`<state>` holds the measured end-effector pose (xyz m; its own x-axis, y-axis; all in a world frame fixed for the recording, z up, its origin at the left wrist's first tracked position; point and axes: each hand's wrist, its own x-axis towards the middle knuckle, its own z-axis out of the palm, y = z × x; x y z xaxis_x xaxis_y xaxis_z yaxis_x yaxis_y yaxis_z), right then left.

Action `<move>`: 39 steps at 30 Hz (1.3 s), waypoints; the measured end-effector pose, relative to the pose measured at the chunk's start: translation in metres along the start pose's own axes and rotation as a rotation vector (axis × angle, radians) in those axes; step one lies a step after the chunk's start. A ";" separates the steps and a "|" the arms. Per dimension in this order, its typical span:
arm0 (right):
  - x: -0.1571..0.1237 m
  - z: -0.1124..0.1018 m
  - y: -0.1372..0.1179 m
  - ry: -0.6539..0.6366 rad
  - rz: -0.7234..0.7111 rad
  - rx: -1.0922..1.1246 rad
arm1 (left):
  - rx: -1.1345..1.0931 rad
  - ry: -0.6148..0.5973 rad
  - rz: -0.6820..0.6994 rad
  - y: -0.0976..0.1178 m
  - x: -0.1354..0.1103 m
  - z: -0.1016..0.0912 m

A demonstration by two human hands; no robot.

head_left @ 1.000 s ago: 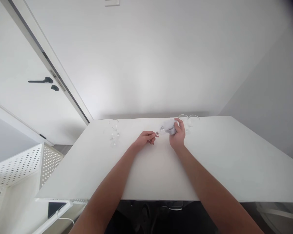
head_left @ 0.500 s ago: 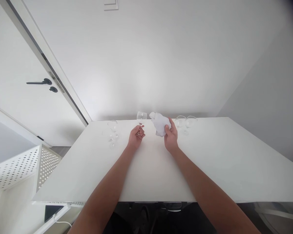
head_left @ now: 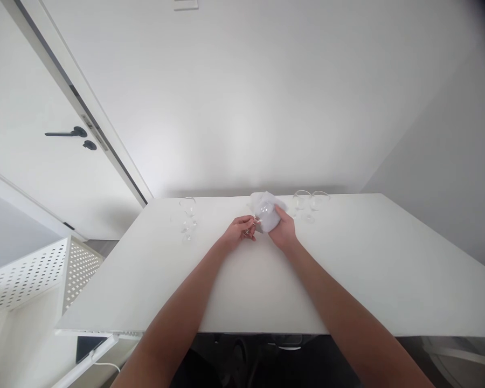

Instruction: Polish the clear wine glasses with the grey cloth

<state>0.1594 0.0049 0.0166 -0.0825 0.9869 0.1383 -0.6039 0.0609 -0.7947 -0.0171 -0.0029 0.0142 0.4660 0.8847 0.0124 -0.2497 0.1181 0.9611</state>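
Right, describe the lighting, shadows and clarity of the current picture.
Head view: a soft glow brightens the plain pale wall, with a blurry shadow band just above the far edge of the flat white table; head view: small glints on the clear rounded glass against the white cloth; head view: transparent glassware at left nearly washes out; head view: upper right corner is dark.

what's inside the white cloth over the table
The bowl of a clear stemmed glass lies partly in the white cloth; the left hand holds its stem end. Whatever lies behind the cloth, including most right hand fingers, is covered.
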 end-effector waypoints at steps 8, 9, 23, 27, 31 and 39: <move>0.005 -0.003 0.004 0.110 -0.014 0.054 | 0.034 0.052 0.033 -0.009 0.005 -0.002; 0.005 -0.003 0.005 0.113 -0.008 0.050 | 0.081 0.078 0.062 -0.010 0.005 -0.002; 0.007 -0.003 0.001 0.141 -0.001 0.036 | 0.602 0.443 0.321 -0.012 0.004 0.000; 0.006 0.002 -0.002 0.254 -0.018 0.190 | 0.632 0.479 0.339 -0.012 0.004 0.000; 0.005 0.005 -0.003 0.238 0.063 0.240 | 0.639 0.509 0.344 -0.011 0.004 0.000; 0.006 0.002 0.000 0.228 0.068 0.227 | 0.471 0.342 0.243 -0.009 0.003 0.001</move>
<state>0.1573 0.0110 0.0189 0.0356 0.9971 -0.0666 -0.7664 -0.0156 -0.6422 -0.0123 -0.0020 0.0059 0.1253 0.9646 0.2320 0.1226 -0.2471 0.9612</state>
